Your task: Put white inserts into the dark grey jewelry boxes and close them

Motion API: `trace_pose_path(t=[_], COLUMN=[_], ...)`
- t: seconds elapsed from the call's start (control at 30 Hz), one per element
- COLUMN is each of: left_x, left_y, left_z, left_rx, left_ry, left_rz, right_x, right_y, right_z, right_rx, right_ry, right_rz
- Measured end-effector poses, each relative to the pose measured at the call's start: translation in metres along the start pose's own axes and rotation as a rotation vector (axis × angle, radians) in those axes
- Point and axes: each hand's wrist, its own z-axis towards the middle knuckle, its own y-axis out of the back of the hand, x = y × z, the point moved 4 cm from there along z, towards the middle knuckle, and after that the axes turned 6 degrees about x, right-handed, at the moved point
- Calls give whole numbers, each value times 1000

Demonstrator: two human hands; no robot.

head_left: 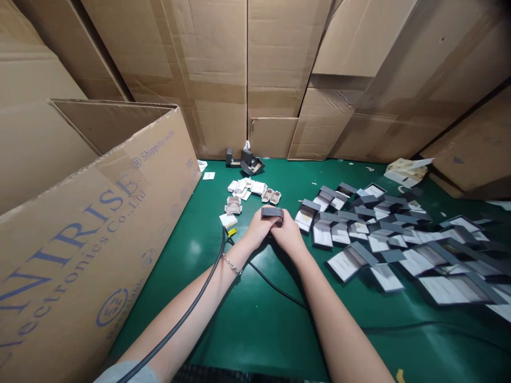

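While held, gray box (272,212), long axis crosswise

Head-worn view, facing down toward the hands (257,229) (289,236)

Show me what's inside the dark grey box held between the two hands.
Nothing inside shows: only the dark grey outside of the small box is visible, held by the left hand and right hand, which cover its lower part. Its contents stay hidden.

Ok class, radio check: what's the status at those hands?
Left hand, right hand: both gripping a small gray box. Black cable runs along left forearm.
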Motion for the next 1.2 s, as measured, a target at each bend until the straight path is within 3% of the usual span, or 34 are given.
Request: trace_pose_path(t=[0.27, 0.5, 0.7, 0.8, 0.97, 1.2], left_x=[5, 1, 2, 2, -1, 3], left_y=[2, -3, -4, -5, -10, -7], left_z=[1, 0, 0, -1, -3, 0], left_rx=[-24, 63, 51, 81, 182, 125], left_ry=[50, 8, 33, 52, 94, 83], left_rz=[7, 6, 18, -35, -54, 52], right_x=[-3, -5, -6, -7, -12, -8], right_y=[0, 1, 3, 4, 6, 5], right_z=[1, 5, 4, 6, 8, 5], right_rx=[-19, -45, -79, -105, -132, -103], right_ry=[-10, 23, -18, -32, -232, -121], right_rz=[48, 146, 188, 328, 627, 447])
